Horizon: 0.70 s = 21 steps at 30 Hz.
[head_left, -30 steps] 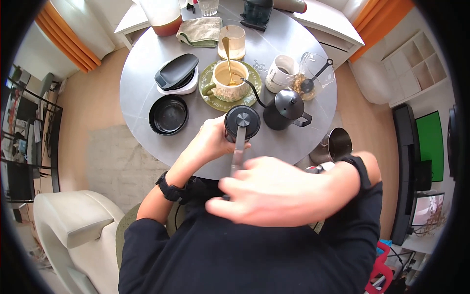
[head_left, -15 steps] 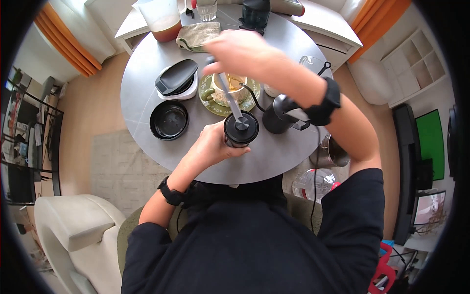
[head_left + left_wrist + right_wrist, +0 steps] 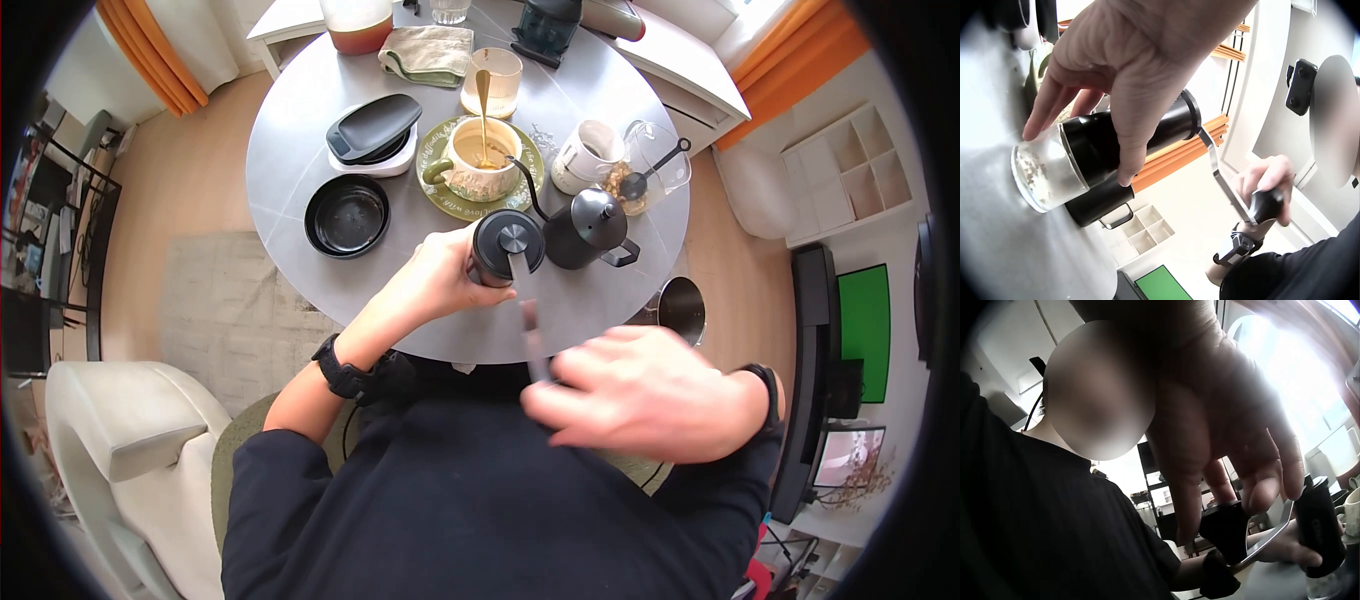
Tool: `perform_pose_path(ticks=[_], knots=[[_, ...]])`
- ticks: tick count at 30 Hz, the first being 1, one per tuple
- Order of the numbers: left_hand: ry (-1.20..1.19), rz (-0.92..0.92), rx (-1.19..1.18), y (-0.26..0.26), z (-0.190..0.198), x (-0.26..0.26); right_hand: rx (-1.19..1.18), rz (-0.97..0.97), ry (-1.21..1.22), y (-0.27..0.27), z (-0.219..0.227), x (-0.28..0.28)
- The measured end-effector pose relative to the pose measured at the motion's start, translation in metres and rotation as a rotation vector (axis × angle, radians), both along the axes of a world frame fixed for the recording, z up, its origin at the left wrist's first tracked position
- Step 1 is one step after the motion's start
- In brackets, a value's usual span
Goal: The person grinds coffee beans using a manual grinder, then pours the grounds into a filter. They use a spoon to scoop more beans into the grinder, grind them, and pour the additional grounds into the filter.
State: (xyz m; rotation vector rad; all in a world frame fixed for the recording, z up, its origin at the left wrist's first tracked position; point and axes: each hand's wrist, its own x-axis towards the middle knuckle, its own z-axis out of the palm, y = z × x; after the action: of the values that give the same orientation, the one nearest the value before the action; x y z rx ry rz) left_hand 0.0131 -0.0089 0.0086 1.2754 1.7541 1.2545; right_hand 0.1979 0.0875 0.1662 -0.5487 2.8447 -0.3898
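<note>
My left hand point(image 3: 440, 272) wraps round a black hand grinder point(image 3: 497, 262), which stands on the table. In the left wrist view the grinder's clear bottom jar point(image 3: 1047, 169) holds some pale bits. From its lid a metal crank arm point(image 3: 1225, 181) runs out to a black knob point(image 3: 1266, 205), gripped by the fingers of my right hand point(image 3: 1269, 175). That hand point(image 3: 645, 395) is blurred in the head view, nearer my body than the grinder. The right wrist view shows the knob point(image 3: 1225, 531) between thumb and fingers.
Beyond the grinder, a cup point(image 3: 467, 180) with a gold spoon stands on a green plate point(image 3: 440, 196). A black kettle point(image 3: 585, 230) is close on the right. Left are a black bowl point(image 3: 347, 216) and a scoop point(image 3: 375, 128); further right, a white cup point(image 3: 580, 165).
The right hand swung with the crank from the near side out over the cup, then back towards my body. My left hand keeps its grip on the grinder. The head view has shifted slightly.
</note>
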Motion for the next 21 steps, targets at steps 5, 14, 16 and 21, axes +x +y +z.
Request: perform_pose_path(ticks=[5,14,16,21], knots=[[-0.479,0.102,0.053,-0.004,0.011,0.014,0.062,0.228,0.347,-0.038,-0.028,-0.082],[0.079,0.001,0.015,0.002,-0.002,0.0,0.186,-0.329,0.31,0.071,-0.033,-0.179],[0.063,0.0,0.03,0.001,-0.001,0.0,0.166,-0.343,0.338,0.115,-0.038,-0.152],[0.04,0.009,0.013,0.001,0.002,-0.001,0.14,-0.543,0.198,0.11,-0.009,-0.034]])
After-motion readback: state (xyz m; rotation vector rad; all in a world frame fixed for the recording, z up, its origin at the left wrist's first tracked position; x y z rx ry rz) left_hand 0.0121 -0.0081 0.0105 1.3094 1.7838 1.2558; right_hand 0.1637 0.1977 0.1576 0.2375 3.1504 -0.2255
